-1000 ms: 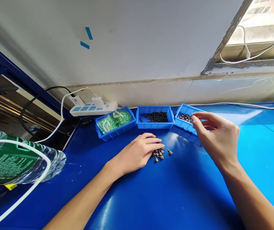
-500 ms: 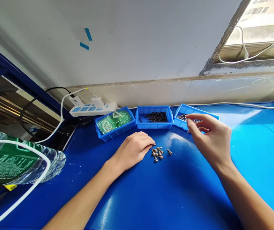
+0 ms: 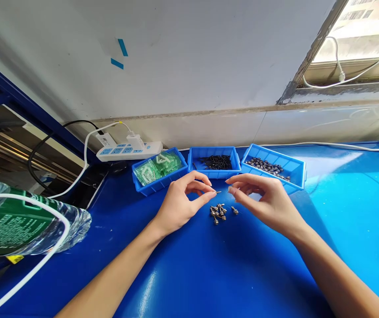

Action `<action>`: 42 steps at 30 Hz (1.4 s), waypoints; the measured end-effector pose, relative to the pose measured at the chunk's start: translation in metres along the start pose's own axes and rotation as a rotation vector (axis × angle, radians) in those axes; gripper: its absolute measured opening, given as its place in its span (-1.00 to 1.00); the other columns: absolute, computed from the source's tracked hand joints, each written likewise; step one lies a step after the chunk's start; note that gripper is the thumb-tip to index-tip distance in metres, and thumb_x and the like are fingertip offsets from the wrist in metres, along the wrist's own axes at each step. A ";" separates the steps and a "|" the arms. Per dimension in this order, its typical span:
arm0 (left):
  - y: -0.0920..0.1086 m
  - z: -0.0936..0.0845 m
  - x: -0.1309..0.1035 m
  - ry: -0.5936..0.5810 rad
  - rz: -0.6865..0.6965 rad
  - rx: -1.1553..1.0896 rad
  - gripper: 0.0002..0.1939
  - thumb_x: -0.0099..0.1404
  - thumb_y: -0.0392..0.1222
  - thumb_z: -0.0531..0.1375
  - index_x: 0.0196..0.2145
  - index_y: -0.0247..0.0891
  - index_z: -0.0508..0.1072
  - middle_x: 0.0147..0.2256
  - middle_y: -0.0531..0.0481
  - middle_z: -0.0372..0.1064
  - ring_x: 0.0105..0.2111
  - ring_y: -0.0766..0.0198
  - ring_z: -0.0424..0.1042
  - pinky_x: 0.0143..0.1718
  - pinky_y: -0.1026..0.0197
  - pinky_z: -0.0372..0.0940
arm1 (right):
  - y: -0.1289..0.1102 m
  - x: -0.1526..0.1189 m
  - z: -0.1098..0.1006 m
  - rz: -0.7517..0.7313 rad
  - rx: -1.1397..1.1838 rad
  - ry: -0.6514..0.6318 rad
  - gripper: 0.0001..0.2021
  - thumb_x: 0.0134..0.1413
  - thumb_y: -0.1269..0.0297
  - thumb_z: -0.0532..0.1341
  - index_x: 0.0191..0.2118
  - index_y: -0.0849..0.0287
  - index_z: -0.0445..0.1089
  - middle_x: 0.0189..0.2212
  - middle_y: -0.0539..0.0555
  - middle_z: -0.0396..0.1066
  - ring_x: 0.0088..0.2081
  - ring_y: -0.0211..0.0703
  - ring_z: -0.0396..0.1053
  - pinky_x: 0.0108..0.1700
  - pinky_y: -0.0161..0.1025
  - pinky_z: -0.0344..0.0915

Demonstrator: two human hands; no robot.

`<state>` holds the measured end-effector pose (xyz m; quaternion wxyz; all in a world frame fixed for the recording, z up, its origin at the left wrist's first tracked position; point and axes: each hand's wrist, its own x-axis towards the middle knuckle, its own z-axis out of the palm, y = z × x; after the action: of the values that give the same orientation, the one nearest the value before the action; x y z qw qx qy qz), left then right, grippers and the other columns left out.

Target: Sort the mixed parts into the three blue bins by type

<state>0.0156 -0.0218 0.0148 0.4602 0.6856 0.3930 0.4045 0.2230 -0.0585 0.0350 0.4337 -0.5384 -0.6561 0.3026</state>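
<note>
My left hand (image 3: 183,201) pinches a thin screw (image 3: 219,192) between thumb and fingertips, its end sticking out to the right. Facing it from the right is my right hand (image 3: 264,194), thumb and forefinger closed at the tips; whatever sits between them is too small and hidden to name. A small gap separates the two hands. Below them on the blue tabletop lies a cluster of small metal screws with thick silvery heads (image 3: 218,212), and a single one (image 3: 234,210) lies apart to its right.
Behind the hands stand three blue bins: one with green-printed packets (image 3: 159,166), one with black screws (image 3: 216,162), one with small metal parts (image 3: 266,166). A power strip (image 3: 128,151) lies at back left. A bottle (image 3: 27,223) and white cable (image 3: 64,236) occupy the left.
My right hand has moved left from the right bin to face my left hand. My left hand has risen and turned off the tabletop, showing the screw tip in its fingers.
</note>
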 end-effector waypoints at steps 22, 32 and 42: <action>0.003 -0.004 -0.002 -0.179 0.162 0.246 -0.97 0.37 -0.24 0.31 -0.25 -0.21 0.57 -0.27 0.05 0.61 -0.25 0.25 0.57 -0.16 0.25 0.44 | 0.001 0.004 -0.004 0.173 0.328 0.019 -0.73 -0.09 0.02 0.51 -0.38 0.13 0.66 -0.45 0.08 0.64 -0.43 -0.08 0.59 -0.36 -0.23 0.51; -0.016 -0.005 -0.003 -0.376 0.343 0.502 -0.85 0.40 -0.34 0.26 -0.14 -0.21 0.64 -0.12 -0.11 0.61 -0.07 0.10 0.53 0.00 0.07 0.46 | 0.004 0.006 -0.032 0.006 -0.411 0.642 -0.84 0.12 0.25 0.30 -0.24 0.08 0.65 -0.34 0.11 0.67 -0.43 -0.01 0.59 -0.28 -0.08 0.53; -0.007 -0.012 -0.004 -0.360 0.287 0.623 -0.78 0.36 -0.26 0.31 -0.03 -0.20 0.53 -0.15 -0.08 0.54 -0.14 0.11 0.53 -0.09 0.12 0.43 | 0.007 -0.001 -0.001 0.044 -0.103 0.424 -0.76 0.00 0.41 0.22 -0.30 0.10 0.66 -0.09 0.13 0.67 -0.20 0.08 0.65 -0.37 -0.13 0.52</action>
<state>0.0019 -0.0197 0.0108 0.2305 0.9006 0.3102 0.1991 0.2269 -0.0573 0.0287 0.5272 -0.6256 -0.5530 0.1581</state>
